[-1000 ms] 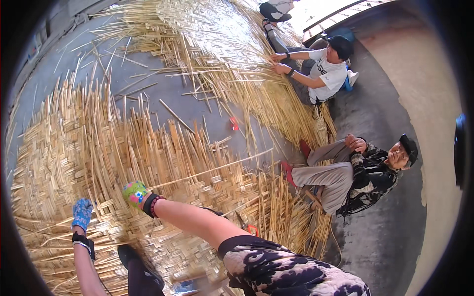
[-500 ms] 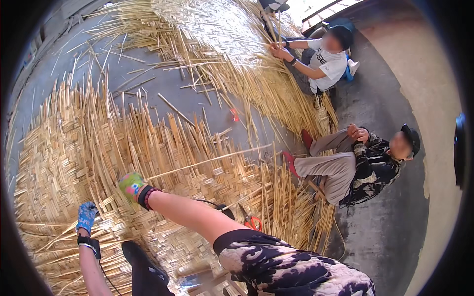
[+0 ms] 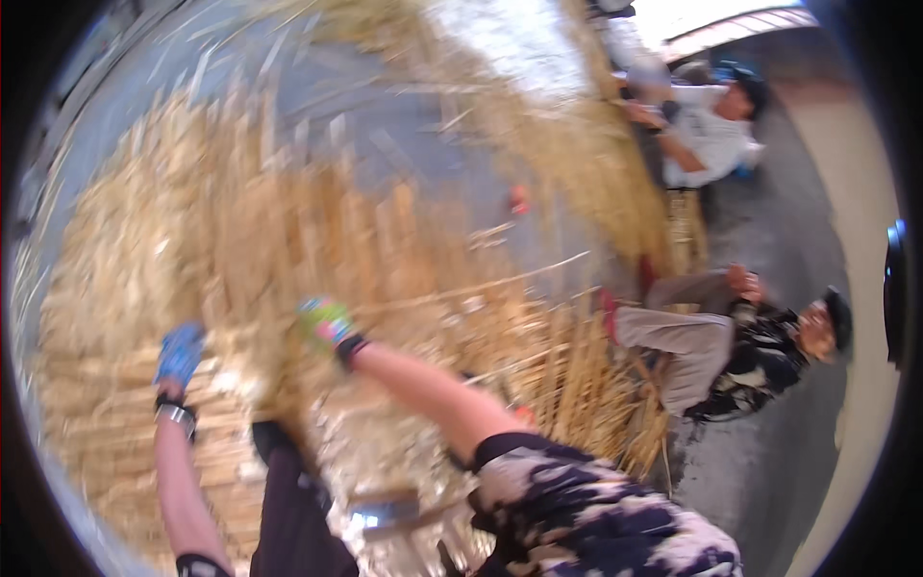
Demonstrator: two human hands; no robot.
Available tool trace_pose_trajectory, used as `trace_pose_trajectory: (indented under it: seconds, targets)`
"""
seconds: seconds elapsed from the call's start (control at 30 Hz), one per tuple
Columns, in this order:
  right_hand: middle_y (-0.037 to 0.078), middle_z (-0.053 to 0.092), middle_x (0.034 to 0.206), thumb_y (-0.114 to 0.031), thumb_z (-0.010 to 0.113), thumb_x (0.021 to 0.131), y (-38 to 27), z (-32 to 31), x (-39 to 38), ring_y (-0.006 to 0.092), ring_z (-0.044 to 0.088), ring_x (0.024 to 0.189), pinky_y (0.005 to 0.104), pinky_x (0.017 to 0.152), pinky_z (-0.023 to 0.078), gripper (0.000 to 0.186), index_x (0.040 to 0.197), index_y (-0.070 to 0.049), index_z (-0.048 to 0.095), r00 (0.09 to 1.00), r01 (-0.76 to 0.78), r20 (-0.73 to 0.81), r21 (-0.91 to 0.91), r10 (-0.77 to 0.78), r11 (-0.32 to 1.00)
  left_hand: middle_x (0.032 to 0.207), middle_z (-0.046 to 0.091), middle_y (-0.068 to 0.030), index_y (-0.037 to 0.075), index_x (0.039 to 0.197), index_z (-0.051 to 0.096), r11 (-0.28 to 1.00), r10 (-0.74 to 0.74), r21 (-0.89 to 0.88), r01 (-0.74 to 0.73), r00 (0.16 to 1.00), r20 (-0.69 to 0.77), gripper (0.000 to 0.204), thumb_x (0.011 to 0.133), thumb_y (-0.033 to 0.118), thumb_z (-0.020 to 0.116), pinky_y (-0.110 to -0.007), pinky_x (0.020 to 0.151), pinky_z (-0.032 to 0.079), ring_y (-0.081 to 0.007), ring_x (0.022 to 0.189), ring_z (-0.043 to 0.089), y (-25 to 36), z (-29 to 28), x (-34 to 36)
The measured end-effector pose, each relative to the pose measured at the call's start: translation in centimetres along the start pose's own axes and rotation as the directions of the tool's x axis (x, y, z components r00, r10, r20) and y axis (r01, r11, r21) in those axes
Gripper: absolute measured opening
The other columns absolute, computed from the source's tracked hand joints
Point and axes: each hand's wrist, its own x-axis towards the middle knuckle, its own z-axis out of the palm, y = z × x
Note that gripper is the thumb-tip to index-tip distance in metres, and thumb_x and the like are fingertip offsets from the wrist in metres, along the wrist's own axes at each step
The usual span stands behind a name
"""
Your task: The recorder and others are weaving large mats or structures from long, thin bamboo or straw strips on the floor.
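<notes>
Sprawling beneath both hands, a broad woven mat of pale yellow bamboo strips (image 3: 413, 279) covers the grey floor (image 3: 769, 462). Beyond it, two seated people (image 3: 731, 337) work its far edge. The left hand (image 3: 180, 353), blue-gloved, and the right hand (image 3: 327, 322), green-gloved, rest on strips; blur hides their grip.

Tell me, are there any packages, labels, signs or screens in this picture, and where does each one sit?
None that can be made out; the picture is motion-blurred.
Woven mat of straw-coloured strips: spread over the grey ground under the gloved hands.
Small red thing: on the ground beyond the mat, too blurred to identify.
</notes>
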Motion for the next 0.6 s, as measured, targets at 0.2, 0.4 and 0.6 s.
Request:
trace_pose_trajectory:
  seconds: [0.2, 0.4, 0.6]
  targets:
    - [0.013, 0.059, 0.067, -0.019, 0.055, 0.066, 1.5, -0.6, 0.6, 0.0288, 0.058, 0.063, 0.0385, 0.052, 0.044, 0.012, 0.072, -0.011, 0.062, 0.988, -0.155, 0.076, 0.366, 0.136, 0.918, 0.095, 0.054, -0.0134, 0.004, 0.093, 0.055, 0.956, 0.054, -0.278, -0.090, 0.990, -0.134, 0.030, 0.073, 0.026, 0.051, -0.036, 0.082, 0.038, -0.0290, 0.093, 0.048, 2.1, 1.3, 1.6]
    - [0.014, 0.059, 0.072, -0.027, 0.060, 0.062, -0.9, -1.7, 1.8, 0.0315, 0.057, 0.068, 0.0390, 0.060, 0.046, 0.020, 0.071, -0.011, 0.064, 0.922, -0.127, 0.362, -0.052, 0.137, 0.991, 0.080, 0.060, -0.0138, 0.002, 0.085, 0.058, 0.880, -0.054, -0.472, 0.041, 0.998, -0.014, 0.022, 0.067, 0.014, 0.056, -0.033, 0.069, 0.045, -0.0293, 0.075, 0.056, 2.0, 1.5, 0.9]
    - [0.013, 0.059, 0.071, -0.029, 0.061, 0.063, -2.9, -0.8, 1.2, 0.0311, 0.056, 0.068, 0.0396, 0.060, 0.045, 0.022, 0.070, -0.009, 0.063, 0.930, -0.183, 0.343, 0.118, 0.133, 0.976, 0.101, 0.055, -0.0192, 0.003, 0.112, 0.045, 0.996, 0.030, -0.090, -0.021, 0.995, 0.094, 0.051, 0.070, 0.029, 0.057, -0.036, 0.082, 0.041, -0.0339, 0.096, 0.051, -1.6, 2.9, 1.0]
